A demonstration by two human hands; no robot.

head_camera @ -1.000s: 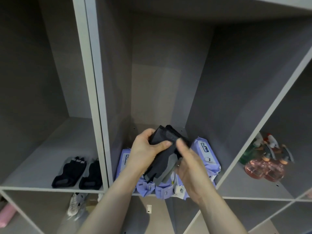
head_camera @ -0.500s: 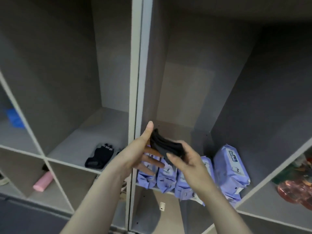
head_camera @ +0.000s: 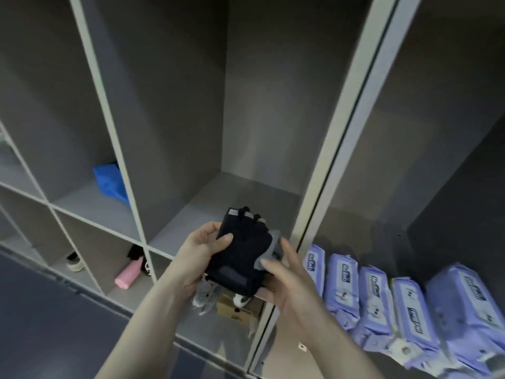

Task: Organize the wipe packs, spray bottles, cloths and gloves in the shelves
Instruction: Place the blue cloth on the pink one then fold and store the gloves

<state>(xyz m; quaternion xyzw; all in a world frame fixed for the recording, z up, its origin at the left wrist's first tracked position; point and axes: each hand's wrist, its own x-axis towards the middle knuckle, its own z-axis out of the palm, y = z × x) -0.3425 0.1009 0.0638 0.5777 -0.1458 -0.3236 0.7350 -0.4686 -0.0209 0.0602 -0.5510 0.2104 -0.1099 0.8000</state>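
Gloves (head_camera: pixel 240 258) now front the left cubby's edge.

Black fingerless gloves (head_camera: pixel 240 255) with grey trim, held before the shelf, purple wipe packs (head_camera: pixel 374 299) upright in a row

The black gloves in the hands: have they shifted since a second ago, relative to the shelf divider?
Yes. The black gloves were right of the white divider, in front of the wipe packs; now they are left of it, at the neighbouring compartment.
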